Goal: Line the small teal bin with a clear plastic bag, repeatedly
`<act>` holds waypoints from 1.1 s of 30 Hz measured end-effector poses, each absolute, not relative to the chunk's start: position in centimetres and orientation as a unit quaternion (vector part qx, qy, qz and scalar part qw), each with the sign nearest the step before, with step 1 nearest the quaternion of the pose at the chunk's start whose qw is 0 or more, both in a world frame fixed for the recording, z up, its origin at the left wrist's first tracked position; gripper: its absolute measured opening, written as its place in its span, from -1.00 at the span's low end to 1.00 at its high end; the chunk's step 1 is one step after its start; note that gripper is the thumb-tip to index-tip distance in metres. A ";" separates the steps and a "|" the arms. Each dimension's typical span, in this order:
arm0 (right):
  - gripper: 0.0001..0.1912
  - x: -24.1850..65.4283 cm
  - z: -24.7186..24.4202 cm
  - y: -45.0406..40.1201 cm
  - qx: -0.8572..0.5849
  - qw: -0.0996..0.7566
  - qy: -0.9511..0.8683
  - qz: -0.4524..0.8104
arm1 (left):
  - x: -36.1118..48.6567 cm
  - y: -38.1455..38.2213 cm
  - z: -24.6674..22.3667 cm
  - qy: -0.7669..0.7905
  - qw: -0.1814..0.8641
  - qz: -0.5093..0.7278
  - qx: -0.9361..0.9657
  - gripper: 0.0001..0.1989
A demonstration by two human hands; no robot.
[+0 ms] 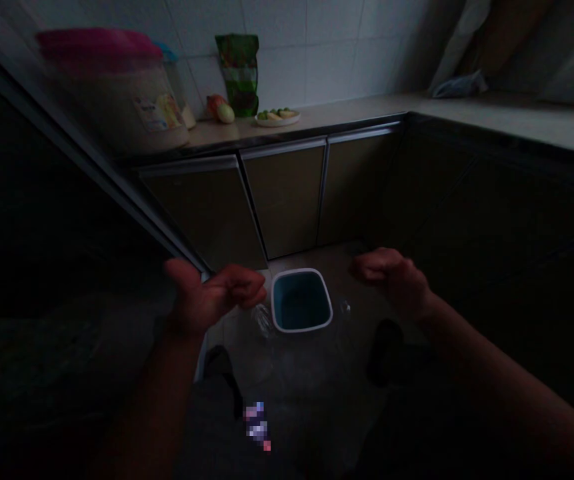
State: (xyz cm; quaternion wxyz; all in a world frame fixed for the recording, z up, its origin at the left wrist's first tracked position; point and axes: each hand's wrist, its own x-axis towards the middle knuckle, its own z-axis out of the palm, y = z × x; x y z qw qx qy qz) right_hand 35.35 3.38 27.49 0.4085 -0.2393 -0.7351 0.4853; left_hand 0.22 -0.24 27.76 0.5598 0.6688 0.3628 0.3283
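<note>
The curled left hand [214, 300] and right hand [389, 280] stand apart, either side of a white-rimmed waste bin [291, 271] on the floor [337, 267] below the cabinets [287, 203]; its light, limp clear plastic bag [263, 321], best taken at the rim, may be pinched, though I cannot tell.

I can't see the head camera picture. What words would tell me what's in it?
Two bare hands, the left hand and the right hand, reach out on either side of a square blue tub with a white rim on the floor. Brown cabinets stand behind it, below a counter.
</note>
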 end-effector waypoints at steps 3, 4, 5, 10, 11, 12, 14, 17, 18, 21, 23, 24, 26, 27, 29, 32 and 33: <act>-0.18 36.0 23.3 9.6 -0.377 0.346 -0.648 0.564 | -0.2 6.4 23.3 0.425 0.596 0.309 0.607 -0.14; -0.17 36.2 21.5 11.7 -0.433 0.325 -0.620 0.568 | -0.5 8.3 21.7 0.460 0.601 0.307 0.577 -0.14; -0.17 36.5 19.8 13.4 -0.477 0.304 -0.601 0.564 | -0.8 9.9 20.3 0.482 0.606 0.313 0.550 -0.15; -0.17 36.4 16.0 15.8 -0.516 0.267 -0.589 0.562 | -2.0 12.4 18.5 0.464 0.628 0.373 0.500 -0.16; -0.17 36.3 16.1 15.6 -0.512 0.268 -0.592 0.562 | -2.0 12.4 18.8 0.457 0.630 0.382 0.498 -0.16; -0.17 36.1 16.2 15.3 -0.511 0.268 -0.593 0.562 | -2.0 12.3 19.1 0.451 0.632 0.389 0.496 -0.16; -0.18 36.1 16.3 14.8 -0.514 0.268 -0.592 0.560 | -1.8 12.3 19.5 0.444 0.638 0.390 0.494 -0.16; -0.20 36.9 15.9 14.7 -0.512 0.282 -0.589 0.558 | -1.3 12.2 19.1 0.444 0.643 0.370 0.501 -0.17; -0.22 37.3 15.6 14.7 -0.507 0.293 -0.589 0.557 | -1.1 12.1 18.8 0.449 0.640 0.361 0.508 -0.18; -0.27 38.4 14.5 14.6 -0.499 0.323 -0.586 0.550 | -0.6 11.5 17.1 0.491 0.593 0.335 0.542 -0.24; -0.34 38.6 13.6 14.0 -0.514 0.324 -0.575 0.548 | -0.6 10.6 15.5 0.531 0.546 0.308 0.570 -0.32; -0.38 38.5 13.1 13.5 -0.526 0.315 -0.568 0.549 | -0.7 10.1 14.5 0.549 0.528 0.286 0.581 -0.38; -0.48 37.7 11.9 12.1 -0.554 0.279 -0.558 0.552 | -1.2 8.8 12.4 0.575 0.514 0.216 0.599 -0.50; -0.55 37.1 11.3 11.1 -0.565 0.251 -0.557 0.554 | -1.6 8.0 11.3 0.583 0.515 0.178 0.603 -0.56; -0.70 35.8 9.8 9.0 -0.574 0.185 -0.565 0.563 | -2.5 6.5 9.3 0.590 0.526 0.107 0.603 -0.67; -0.84 34.2 7.5 5.7 -0.559 0.083 -0.596 0.571 | -4.1 4.4 6.9 0.600 0.535 0.034 0.593 -0.78; -0.84 33.9 6.8 4.8 -0.553 0.054 -0.615 0.560 | -4.6 3.9 6.2 0.604 0.527 0.019 0.598 -0.80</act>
